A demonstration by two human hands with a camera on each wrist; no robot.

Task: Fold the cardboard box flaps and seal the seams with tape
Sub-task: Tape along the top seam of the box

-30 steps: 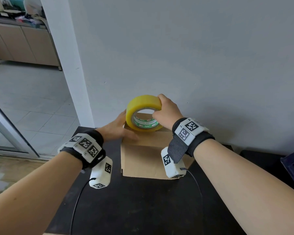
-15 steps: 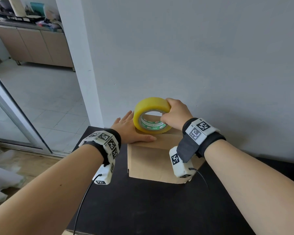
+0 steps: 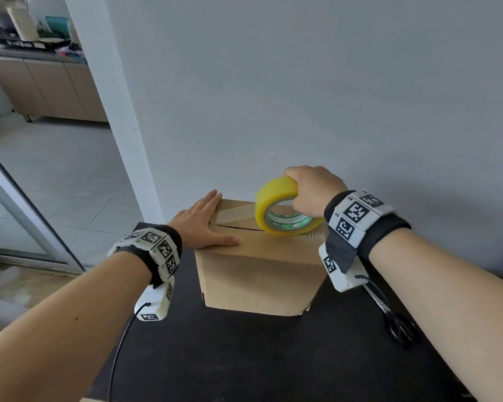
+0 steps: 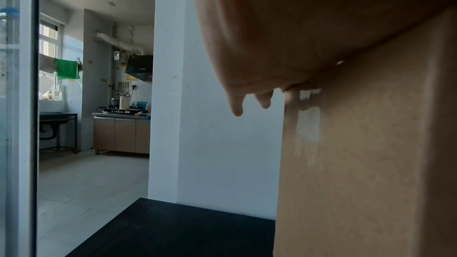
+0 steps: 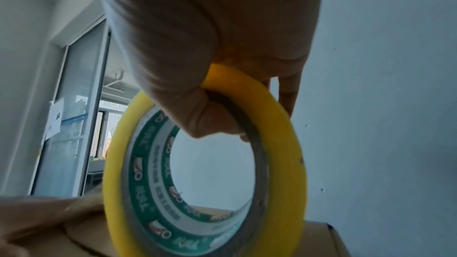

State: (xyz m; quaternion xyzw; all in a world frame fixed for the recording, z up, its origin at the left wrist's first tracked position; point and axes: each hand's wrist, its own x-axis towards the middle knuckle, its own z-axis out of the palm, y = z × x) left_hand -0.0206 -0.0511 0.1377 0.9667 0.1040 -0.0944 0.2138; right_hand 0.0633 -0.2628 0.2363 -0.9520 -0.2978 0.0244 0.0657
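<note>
From the head view, you are pressing your left hand (image 3: 202, 224) flat on the box (image 3: 259, 274), fingers straight and together, palm lying on the top at the box's 9 o'clock edge. The box is sitting on the black table (image 3: 244, 358), close to the wall at 12 o'clock. Your right hand (image 3: 312, 192) is gripping the tape roll (image 3: 276, 204), thumb hooked through the core and fingers curled over the yellow outer band. The roll is standing on edge on the box top, toward 2 o'clock, touching the seam (image 3: 238, 227) between the flaps. A glossy strip of tape (image 3: 233, 214) is lying across the far flap, running from the roll toward your left hand. Scissors (image 3: 401, 329) are lying on the table at 4 o'clock from the box, partly under your right forearm.

From the left wrist view, your palm (image 4: 309, 26) is bearing down on the box's (image 4: 371, 163) upper edge, and two straight fingertips (image 4: 237, 108) are reaching past it; a shiny patch of tape (image 4: 309, 124) is running down the box side.

From the right wrist view, your thumb (image 5: 210, 116) is pressing inside the roll's (image 5: 281, 144) core while your fingers are wrapping the outside, and the roll's bottom is resting on the box (image 5: 86, 237).
</note>
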